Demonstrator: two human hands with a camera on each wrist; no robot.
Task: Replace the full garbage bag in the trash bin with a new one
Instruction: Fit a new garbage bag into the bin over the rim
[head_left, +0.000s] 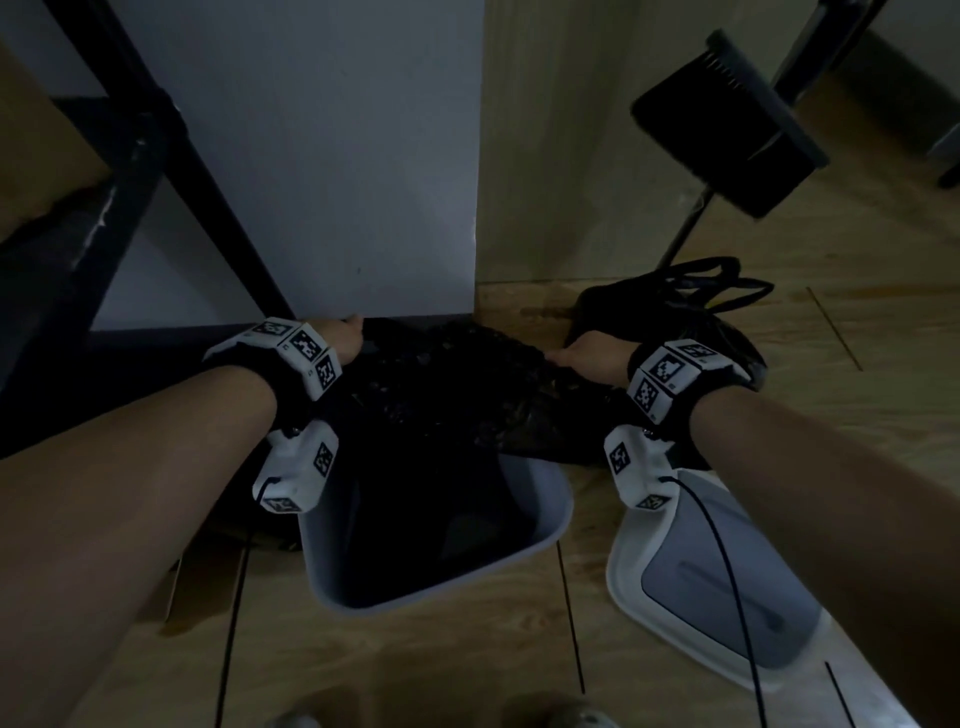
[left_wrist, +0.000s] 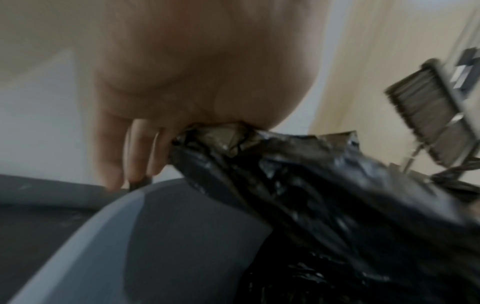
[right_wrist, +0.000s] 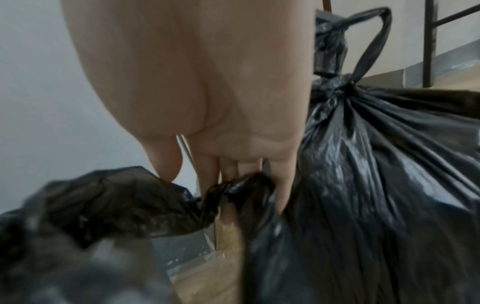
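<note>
A new black garbage bag (head_left: 447, 374) is stretched between my two hands above the grey trash bin (head_left: 550, 525) on the floor. My left hand (head_left: 345, 335) grips its left edge; in the left wrist view the crumpled bag (left_wrist: 298, 168) runs from the hand (left_wrist: 182, 115) over the bin's rim (left_wrist: 98, 222). My right hand (head_left: 587, 356) pinches the bag's right edge (right_wrist: 145, 201) between its fingers (right_wrist: 207, 176). The full garbage bag (head_left: 675, 312), tied at the top, stands on the floor behind my right hand, and its knot (right_wrist: 345, 86) shows in the right wrist view.
The bin's white and grey lid (head_left: 717, 587) lies on the wooden floor at the right. A black broom (head_left: 727, 130) leans by the wall at the upper right. A black metal frame (head_left: 171, 156) stands at the left, before a pale wall (head_left: 337, 156).
</note>
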